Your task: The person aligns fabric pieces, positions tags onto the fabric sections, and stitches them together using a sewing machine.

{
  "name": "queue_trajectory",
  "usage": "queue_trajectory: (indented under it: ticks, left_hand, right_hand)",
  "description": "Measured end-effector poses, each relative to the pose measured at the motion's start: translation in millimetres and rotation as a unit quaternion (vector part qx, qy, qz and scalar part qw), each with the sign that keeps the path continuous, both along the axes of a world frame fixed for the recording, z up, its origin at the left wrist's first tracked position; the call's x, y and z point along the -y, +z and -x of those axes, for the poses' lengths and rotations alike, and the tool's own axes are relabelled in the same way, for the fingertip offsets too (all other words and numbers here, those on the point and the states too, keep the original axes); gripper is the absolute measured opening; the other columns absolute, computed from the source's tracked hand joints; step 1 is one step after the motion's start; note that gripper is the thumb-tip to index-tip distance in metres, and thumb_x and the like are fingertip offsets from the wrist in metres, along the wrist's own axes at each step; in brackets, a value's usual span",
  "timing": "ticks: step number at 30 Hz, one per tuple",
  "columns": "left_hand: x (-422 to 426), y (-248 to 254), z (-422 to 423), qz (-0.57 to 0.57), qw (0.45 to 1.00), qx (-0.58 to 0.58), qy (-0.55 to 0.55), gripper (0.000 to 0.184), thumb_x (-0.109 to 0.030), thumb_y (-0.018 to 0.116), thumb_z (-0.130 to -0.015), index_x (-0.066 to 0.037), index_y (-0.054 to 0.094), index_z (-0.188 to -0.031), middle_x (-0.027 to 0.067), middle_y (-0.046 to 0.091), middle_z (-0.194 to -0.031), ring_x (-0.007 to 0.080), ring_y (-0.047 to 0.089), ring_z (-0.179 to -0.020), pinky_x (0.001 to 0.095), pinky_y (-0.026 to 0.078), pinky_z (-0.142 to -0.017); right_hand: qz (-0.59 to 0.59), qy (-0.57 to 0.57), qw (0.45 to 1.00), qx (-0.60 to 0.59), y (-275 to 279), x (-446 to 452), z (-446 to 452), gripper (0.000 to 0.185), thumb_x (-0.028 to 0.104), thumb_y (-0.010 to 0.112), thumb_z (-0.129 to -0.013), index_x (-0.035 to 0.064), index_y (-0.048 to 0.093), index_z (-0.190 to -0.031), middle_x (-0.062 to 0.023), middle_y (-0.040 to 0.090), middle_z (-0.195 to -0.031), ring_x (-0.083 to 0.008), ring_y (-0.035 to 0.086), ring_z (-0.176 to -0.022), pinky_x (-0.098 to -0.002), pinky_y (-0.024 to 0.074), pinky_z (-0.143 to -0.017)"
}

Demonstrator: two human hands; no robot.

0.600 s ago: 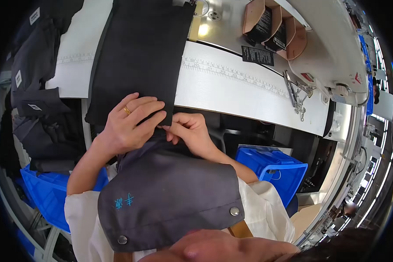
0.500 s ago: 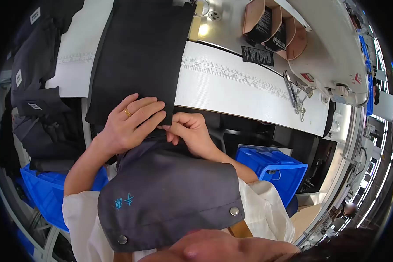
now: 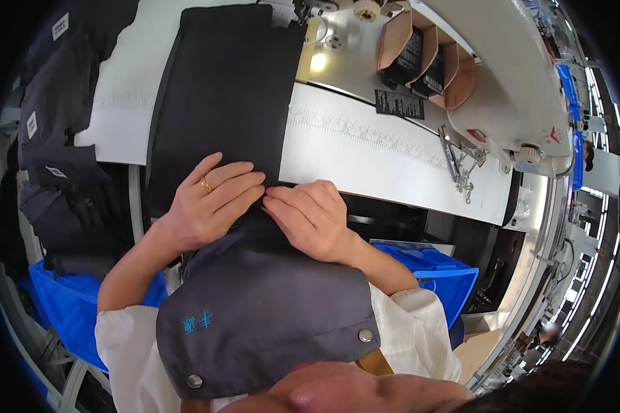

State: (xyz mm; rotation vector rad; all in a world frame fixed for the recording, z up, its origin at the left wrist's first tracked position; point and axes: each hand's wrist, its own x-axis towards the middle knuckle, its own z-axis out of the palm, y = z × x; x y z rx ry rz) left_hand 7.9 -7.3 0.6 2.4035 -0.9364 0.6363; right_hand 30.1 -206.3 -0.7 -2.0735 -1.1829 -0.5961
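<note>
A long black fabric piece [image 3: 227, 89] lies over the white table, its near end at the front edge. My left hand [image 3: 213, 205], with a gold ring, rests across that near end. Its fingers are on top of the cloth and its thumb is hidden; it appears to hold the fabric's edge. Beside it, my right hand [image 3: 310, 219] is closed in a pinch at the near right corner of the fabric. The fingertips of both hands almost meet there. What lies between the right fingertips is mostly covered.
A sewing machine [image 3: 510, 76] stands at the right, beside a pink divided holder [image 3: 395, 43] with black labels. One black label [image 3: 399, 104] and tweezers [image 3: 449, 153] lie nearby. Dark garments [image 3: 58, 131] hang at the left. Blue bins [image 3: 455, 282] stand below.
My right hand has turned, its back now facing up and its fingers closed together at the corner. The left hand stays on the fabric. The view has shifted slightly.
</note>
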Motion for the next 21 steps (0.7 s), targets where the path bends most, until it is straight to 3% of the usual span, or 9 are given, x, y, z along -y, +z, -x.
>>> queue_trajectory:
  ticks: [4, 6, 10, 21]
  left_hand:
    - [-2, 4, -6, -0.005, 1.0, -0.009, 0.008, 0.018, -0.009, 0.061, -0.07, -0.005, 0.067, -0.087, 0.0053, 0.064, -0.101, 0.019, 0.062, -0.091, 0.0341, 0.047, -0.084]
    - [-4, 4, -9, 0.014, 1.0, -0.027, -0.004, 0.017, -0.007, 0.063, -0.07, -0.007, 0.066, -0.086, 0.0046, 0.066, -0.098, 0.0199, 0.062, -0.092, 0.0346, 0.048, -0.082]
    - [-6, 6, -23, 0.027, 0.998, -0.037, -0.03, 0.019, -0.007, 0.064, -0.067, -0.005, 0.065, -0.086, 0.0062, 0.066, -0.097, 0.0209, 0.062, -0.089, 0.0334, 0.051, -0.073]
    - [-15, 11, -62, 0.018, 0.997, -0.051, -0.055, 0.024, -0.004, 0.061, -0.063, 0.001, 0.063, -0.086, 0.01, 0.062, -0.1, 0.024, 0.061, -0.091, 0.034, 0.051, -0.075]
  right_hand:
    - [0.01, 0.005, 1.0, -0.012, 2, 1, -1, 0.022, 0.004, 0.073, -0.064, 0.0035, 0.063, -0.083, -0.0044, 0.064, -0.087, -0.0154, 0.055, -0.067, -0.0269, 0.0379, -0.056]
    - [0.017, 0.019, 1.0, -0.015, 0, 4, -3, 0.022, 0.006, 0.067, -0.064, 0.0015, 0.063, -0.086, -0.0073, 0.063, -0.089, -0.0168, 0.055, -0.07, -0.0277, 0.0396, -0.061]
    - [0.027, 0.037, 0.998, -0.037, 0, 4, -13, 0.023, 0.007, 0.063, -0.065, 0.001, 0.063, -0.087, -0.0078, 0.062, -0.091, -0.017, 0.056, -0.074, -0.0279, 0.0405, -0.064]
    - [0.069, 0.059, 0.994, -0.055, 7, 1, -54, 0.023, 0.007, 0.062, -0.066, -0.0002, 0.062, -0.088, -0.0086, 0.061, -0.09, -0.017, 0.055, -0.069, -0.0278, 0.0412, -0.059]
